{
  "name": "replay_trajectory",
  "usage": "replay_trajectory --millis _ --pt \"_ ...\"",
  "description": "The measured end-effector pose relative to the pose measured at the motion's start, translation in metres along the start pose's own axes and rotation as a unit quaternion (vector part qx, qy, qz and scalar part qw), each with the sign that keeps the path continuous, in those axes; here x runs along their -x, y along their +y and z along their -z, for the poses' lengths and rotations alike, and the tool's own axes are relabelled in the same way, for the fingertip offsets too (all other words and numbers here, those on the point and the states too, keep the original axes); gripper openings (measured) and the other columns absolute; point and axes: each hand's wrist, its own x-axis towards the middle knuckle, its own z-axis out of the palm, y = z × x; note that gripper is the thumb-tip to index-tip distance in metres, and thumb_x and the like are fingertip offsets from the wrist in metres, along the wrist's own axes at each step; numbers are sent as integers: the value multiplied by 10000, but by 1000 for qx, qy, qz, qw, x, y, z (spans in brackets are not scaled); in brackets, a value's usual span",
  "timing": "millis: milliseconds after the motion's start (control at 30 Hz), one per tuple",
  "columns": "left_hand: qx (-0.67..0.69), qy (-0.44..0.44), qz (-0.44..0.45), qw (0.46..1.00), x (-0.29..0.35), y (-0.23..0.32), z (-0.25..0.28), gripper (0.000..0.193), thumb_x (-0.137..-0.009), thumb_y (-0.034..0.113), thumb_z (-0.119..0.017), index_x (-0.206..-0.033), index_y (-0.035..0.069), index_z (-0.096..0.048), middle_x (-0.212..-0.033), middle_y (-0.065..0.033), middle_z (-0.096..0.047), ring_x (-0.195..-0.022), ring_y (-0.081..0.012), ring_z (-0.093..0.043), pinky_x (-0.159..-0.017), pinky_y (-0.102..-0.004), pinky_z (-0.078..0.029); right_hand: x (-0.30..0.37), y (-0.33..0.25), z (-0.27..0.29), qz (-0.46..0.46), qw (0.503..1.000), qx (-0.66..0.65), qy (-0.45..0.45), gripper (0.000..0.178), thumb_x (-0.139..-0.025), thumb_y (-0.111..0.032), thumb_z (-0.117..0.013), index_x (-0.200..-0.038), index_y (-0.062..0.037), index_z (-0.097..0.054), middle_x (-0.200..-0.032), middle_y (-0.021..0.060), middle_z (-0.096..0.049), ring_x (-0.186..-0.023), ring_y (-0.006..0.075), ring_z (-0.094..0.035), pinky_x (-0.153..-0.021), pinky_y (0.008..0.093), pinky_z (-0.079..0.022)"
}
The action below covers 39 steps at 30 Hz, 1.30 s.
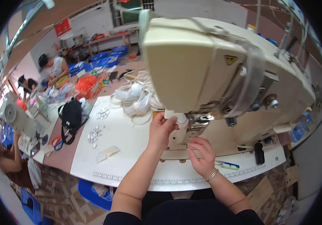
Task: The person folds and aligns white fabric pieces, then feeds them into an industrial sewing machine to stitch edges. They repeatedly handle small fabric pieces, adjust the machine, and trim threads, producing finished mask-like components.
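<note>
White flat piece (172, 113) pinched in left hand (161, 129) at sewing machine (181, 67); right hand (203, 155) half-curled, grip unclear. Blue tub (86, 193) below desk (110, 129): beige cloth (100, 190) inside.

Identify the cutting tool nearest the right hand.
The blue-and-green snips, beside the right hand; the red-and-blue scissors lie far left, by the black bag.

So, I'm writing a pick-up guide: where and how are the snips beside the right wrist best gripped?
Probably by the blue and green handles, coming from above and the right: the snips lie flat on the white table, with handles rightward and metal blades pointing left, toward the right hand.
</note>
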Motion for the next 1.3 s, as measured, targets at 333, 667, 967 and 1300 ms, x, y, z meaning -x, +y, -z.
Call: replay_trajectory --millis 333,667,967,1300 --pt "-282 53 -23 958 155 -45 104 263 -767 43 -656 -1003 1 -548 -949 -76 -603 -835 -129 -598 -720 -238 -496 35 -3 -23 -347 846 -313 -257 244 -804 -67 -607 -1028 20 -565 -864 33 -615 -772 74 -553 -731 210 -457" --pt "-778 241 -123 566 106 51 250 402 -716 72 -644 -1098 17 -531 -1040 -144 -570 -1015 -305 -508 -880 -399 -381 2 -17 -38 -27 954 64 -292 273 -706 -112 -657 -953 -10 -602 -902 119 -592 -819 293 -562 -758 343 -462" --pt "-369 175 -43 912 139 36 171 266 -732 68 -674 -972 -10 -590 -809 -80 -637 -709 -123 -602 -630 -232 -472 -14 -79 -135 184 953 -62 -232 107 -710 -54 -633 -810 -37 -597 -818 75 -580 -782 242 -568 -679 326 -473" --pt "-180 57 -9 982 165 36 116 273 -788 -35 -596 -1050 -62 -527 -902 -95 -613 -792 -98 -591 -709 -201 -488 -14 -68 -102 344 909 42 -232 180 -620 -119 -615 -769 -40 -553 -818 70 -569 -751 219 -578 -659 315 -481"
